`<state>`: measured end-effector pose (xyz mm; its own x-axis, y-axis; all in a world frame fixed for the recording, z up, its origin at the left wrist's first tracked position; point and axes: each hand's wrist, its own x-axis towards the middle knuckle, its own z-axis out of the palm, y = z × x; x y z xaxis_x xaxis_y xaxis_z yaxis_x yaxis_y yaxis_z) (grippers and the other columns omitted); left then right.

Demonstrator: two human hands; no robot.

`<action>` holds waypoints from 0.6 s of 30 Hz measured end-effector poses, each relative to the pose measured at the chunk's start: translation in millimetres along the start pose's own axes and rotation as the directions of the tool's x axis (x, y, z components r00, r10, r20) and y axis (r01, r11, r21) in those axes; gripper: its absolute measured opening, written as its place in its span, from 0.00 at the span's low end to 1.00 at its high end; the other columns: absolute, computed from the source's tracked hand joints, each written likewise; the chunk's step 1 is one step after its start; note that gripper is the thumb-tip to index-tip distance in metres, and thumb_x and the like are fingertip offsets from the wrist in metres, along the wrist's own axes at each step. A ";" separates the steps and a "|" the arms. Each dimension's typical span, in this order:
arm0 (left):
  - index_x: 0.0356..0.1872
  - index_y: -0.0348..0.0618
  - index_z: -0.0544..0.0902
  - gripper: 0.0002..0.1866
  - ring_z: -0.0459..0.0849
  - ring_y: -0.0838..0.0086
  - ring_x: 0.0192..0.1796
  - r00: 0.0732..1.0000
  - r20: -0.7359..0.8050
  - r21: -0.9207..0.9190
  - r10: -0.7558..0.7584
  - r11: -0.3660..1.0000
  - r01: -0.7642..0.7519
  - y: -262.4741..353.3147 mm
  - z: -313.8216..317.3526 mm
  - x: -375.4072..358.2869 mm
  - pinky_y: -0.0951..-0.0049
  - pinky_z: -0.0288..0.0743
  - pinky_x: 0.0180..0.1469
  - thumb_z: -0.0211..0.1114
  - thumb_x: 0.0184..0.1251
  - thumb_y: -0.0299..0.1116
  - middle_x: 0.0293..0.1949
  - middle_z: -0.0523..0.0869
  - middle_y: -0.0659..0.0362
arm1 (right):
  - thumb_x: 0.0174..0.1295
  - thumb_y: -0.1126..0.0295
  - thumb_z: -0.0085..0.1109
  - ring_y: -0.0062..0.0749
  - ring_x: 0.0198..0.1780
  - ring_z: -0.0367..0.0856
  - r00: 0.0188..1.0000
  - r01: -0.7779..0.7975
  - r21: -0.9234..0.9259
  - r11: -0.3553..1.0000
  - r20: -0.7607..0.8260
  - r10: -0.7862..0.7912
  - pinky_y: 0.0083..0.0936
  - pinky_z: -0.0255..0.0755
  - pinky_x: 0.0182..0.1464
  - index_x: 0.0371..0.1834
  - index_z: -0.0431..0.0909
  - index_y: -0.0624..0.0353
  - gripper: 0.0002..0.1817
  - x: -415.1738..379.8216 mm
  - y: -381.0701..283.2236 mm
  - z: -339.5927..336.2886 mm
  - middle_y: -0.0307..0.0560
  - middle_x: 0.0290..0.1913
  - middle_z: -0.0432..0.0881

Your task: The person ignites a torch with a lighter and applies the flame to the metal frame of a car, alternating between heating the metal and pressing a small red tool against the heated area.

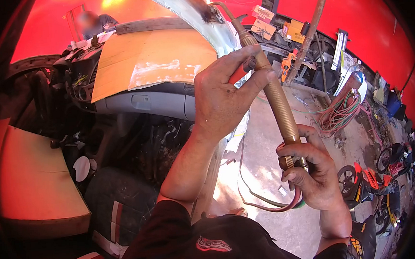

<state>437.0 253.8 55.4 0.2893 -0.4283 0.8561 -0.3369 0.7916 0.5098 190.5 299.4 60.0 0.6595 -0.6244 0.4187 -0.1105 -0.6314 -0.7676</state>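
Note:
A brass gas welding torch (280,102) slants up and to the left between my hands. My left hand (224,90) is closed at its upper part, thumb along the barrel, with a small red cylinder (242,71) with a dark end also held there. Lower down, my right hand (314,170) grips the torch's base, fingers around the knurled valve knob (286,162). The bent nozzle (225,10) points at a bare metal car door pillar (185,11), where a bright spot glows beside a blackened patch. Red and green hoses (275,206) hang from the torch's base.
Cardboard (164,55) covers the dashboard (162,103) on the left. Another panel (38,180) lies over a seat. A person (95,24) is beyond the windscreen opening. At right are coiled hoses (343,112), a rusty pole (313,30), boxes (263,27) and a small motorbike (365,181).

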 end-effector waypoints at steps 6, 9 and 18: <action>0.61 0.33 0.86 0.24 0.85 0.81 0.48 1.000 0.003 -0.003 -0.016 1.000 0.016 0.8 -0.2 0.3 0.78 0.81 0.53 0.81 0.65 0.26 0.45 0.91 0.59 | 0.63 0.67 0.78 0.39 0.60 0.83 1.000 0.000 -0.002 1.000 0.001 0.000 0.33 0.81 0.59 0.56 0.87 0.58 0.19 0.7 0.9 0.0 0.57 0.66 0.73; 0.61 0.33 0.86 0.24 0.85 0.81 0.48 1.000 0.005 -0.011 -0.019 1.000 0.019 0.1 0.6 0.1 0.78 0.81 0.53 0.80 0.65 0.26 0.45 0.91 0.59 | 0.63 0.67 0.77 0.39 0.60 0.82 1.000 -0.013 0.007 1.000 -0.002 0.014 0.33 0.81 0.59 0.56 0.87 0.58 0.19 0.2 0.9 0.2 0.57 0.66 0.73; 0.62 0.33 0.86 0.24 0.85 0.81 0.48 1.000 0.011 -0.038 -0.024 0.999 0.024 -3.7 1.4 -0.6 0.77 0.81 0.54 0.80 0.66 0.26 0.46 0.91 0.59 | 0.63 0.68 0.78 0.39 0.61 0.82 1.000 -0.026 0.019 0.999 -0.001 0.026 0.34 0.80 0.60 0.56 0.87 0.58 0.19 0.5 0.9 0.7 0.56 0.67 0.73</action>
<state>436.8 250.6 53.1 0.2871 -0.4517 0.8447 -0.2959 0.7969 0.5267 191.2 298.8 59.3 0.6554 -0.6412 0.3991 -0.1136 -0.6061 -0.7872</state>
